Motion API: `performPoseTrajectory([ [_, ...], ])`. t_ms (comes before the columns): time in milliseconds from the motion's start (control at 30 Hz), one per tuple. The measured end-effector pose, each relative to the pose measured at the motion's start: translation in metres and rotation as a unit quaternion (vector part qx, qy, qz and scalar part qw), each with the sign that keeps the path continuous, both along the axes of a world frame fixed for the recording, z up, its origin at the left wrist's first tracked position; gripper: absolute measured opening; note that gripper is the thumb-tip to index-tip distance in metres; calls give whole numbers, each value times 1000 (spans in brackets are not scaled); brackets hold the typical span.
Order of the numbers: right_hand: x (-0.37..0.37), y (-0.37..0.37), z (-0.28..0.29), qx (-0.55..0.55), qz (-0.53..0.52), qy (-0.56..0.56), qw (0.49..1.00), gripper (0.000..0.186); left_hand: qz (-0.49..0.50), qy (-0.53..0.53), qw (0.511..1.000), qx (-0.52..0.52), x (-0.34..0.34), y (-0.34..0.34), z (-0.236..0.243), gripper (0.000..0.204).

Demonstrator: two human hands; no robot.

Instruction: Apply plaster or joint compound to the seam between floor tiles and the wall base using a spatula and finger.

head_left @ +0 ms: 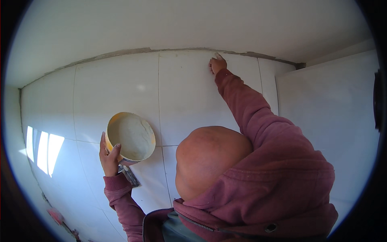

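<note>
My left hand (109,160) holds up a round yellow-rimmed bucket (111,125) from its left side, fingers on the outer wall and thumb near the rim. Pale, creamy paste (135,137) coats the inside of the bucket, which tilts so that its mouth shows. Stretched far up, my right hand (218,64) touches the top of the tiled wall, close to the rough grey joint (238,53) under the ceiling. Its fingers are curled closed. Whatever they may hold is too small to make out.
Large white tiles (117,88) cover the wall, under a pale ceiling (181,24). Behind my left wrist is a small dark wall fitting (131,177). A white boxed-out panel (326,101) stands at right. Bright window reflections (44,149) and a pinkish thing (56,216) show at left.
</note>
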State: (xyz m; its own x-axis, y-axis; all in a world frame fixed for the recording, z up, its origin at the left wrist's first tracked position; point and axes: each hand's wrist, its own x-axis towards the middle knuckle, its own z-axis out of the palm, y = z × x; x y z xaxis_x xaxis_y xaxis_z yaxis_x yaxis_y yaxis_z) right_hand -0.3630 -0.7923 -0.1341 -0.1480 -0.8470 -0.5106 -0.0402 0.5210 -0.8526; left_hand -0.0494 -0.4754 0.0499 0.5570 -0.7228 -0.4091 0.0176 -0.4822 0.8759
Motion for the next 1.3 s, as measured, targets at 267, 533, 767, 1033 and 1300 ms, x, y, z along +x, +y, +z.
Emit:
performPoseTrajectory([
  [267,-25,-36,-30,64,51,232,969,50,-13,1,1000,1,-3,-4,2,61],
  [533,-65,-17,-15,-24,20,270,962,62,-31,-19,999,3,0,-5,-1,62],
  [767,4,-12,-10,4,6,67,998,64,-12,1,1000,11,7,0,-5,62],
  [1033,-46,-2,-16,-6,-67,93,993,67,-29,-19,999,5,7,-2,-4,61],
  [1300,-37,-25,-22,20,-97,-93,991,56,-37,-19,999,14,9,-7,-7,62],
])
